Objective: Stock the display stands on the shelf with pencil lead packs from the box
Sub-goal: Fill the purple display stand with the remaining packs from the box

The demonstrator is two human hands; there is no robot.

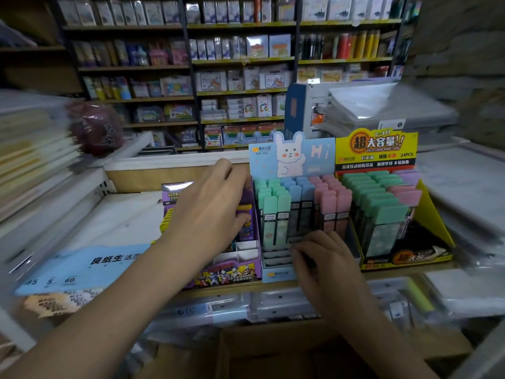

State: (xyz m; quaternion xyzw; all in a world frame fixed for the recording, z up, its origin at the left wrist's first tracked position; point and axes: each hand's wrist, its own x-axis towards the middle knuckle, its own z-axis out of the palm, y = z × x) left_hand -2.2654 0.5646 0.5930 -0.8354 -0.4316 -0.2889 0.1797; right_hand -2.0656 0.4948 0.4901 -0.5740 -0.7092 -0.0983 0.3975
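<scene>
Blue, the rabbit stand (278,276) shows bare front slots; the right hand (325,261) curls there, whether round anything I cannot tell. The left hand (210,206) grips the purple stand (232,274). New lead packs (276,214) should seat upright against the filled rows, from the box (273,351) below.

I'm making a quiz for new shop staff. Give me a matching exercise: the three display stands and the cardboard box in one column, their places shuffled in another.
1 purple stand
2 blue rabbit stand
3 yellow stand
4 cardboard box

A rightmost on the shelf
B below the shelf
C left hand on it
D middle, right hand at its front

Pairs: 1-C, 2-D, 3-A, 4-B
</scene>
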